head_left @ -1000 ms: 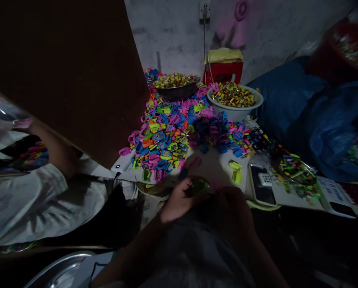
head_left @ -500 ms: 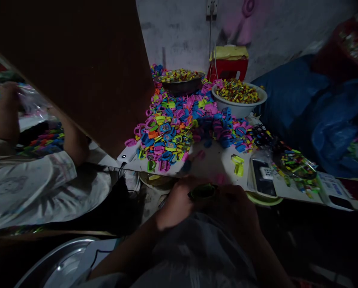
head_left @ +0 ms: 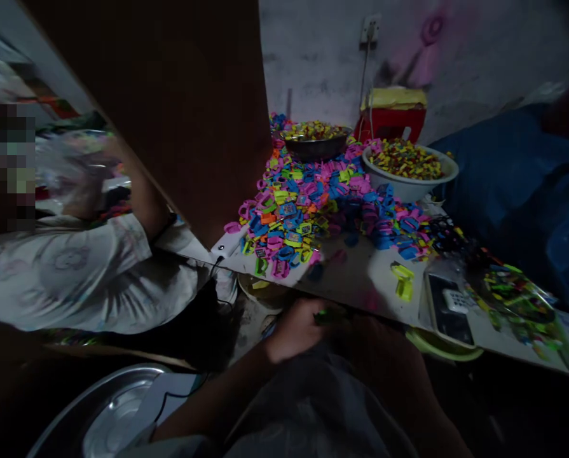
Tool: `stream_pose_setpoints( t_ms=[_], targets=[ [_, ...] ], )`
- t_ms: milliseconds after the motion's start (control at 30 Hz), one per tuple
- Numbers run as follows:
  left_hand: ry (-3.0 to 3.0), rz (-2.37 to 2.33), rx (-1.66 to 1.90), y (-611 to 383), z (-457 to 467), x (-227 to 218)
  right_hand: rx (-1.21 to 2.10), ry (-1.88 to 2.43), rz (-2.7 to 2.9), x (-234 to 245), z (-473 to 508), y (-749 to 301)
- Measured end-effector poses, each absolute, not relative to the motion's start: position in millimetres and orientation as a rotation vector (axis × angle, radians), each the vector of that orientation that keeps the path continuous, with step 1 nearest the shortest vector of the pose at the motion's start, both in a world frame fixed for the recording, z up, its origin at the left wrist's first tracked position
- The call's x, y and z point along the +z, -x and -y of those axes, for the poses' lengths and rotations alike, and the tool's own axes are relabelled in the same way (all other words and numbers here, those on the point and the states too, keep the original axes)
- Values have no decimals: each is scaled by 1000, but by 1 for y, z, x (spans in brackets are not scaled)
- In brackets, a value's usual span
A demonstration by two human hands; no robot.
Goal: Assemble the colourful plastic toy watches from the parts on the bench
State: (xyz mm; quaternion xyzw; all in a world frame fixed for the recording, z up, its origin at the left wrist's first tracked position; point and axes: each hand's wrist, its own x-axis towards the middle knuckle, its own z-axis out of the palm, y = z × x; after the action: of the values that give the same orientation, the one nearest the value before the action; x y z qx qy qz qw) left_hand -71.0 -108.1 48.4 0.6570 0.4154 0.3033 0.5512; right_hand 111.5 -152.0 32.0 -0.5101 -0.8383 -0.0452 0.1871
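My left hand point(head_left: 294, 331) is closed around a small green plastic piece point(head_left: 330, 313) just below the table's front edge. My right hand point(head_left: 374, 337) is dark and pressed against the same piece from the right, fingers curled. A clear plastic bag point(head_left: 313, 413) lies in my lap under both hands. On the white table point(head_left: 351, 273) a big heap of pink, blue, yellow and orange plastic toy pieces point(head_left: 313, 203) is spread. One loose yellow-green piece point(head_left: 402, 282) lies near the front.
A metal bowl point(head_left: 315, 141) and a white basin point(head_left: 408, 168) hold small coloured bits at the back. A phone point(head_left: 449, 305) lies at front right. Another person in a pale shirt point(head_left: 74, 273) sits left holding a clear bag. A steel basin point(head_left: 103, 413) sits bottom left.
The view has swung left and down, so the table shifted right. My hands stayed together on the green piece, now lower under the table edge. The person on the left raised the bag.
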Motion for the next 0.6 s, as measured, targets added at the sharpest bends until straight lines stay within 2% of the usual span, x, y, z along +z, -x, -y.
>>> stream_pose_setpoints(
  t_ms=[167,367,467,600],
  targets=[
    [-1533,-947,551,95,109,43,-49,1063,2490,13,136,-103],
    [-1443,-1207,711,143,127,51,287,1086,2390,0,106,-60],
    [-1242,-1217,781,165,134,43,480,916,2258,3,96,-31],
    [-1238,-1357,1030,196,122,40,474,803,2021,4,81,-11]
  ],
)
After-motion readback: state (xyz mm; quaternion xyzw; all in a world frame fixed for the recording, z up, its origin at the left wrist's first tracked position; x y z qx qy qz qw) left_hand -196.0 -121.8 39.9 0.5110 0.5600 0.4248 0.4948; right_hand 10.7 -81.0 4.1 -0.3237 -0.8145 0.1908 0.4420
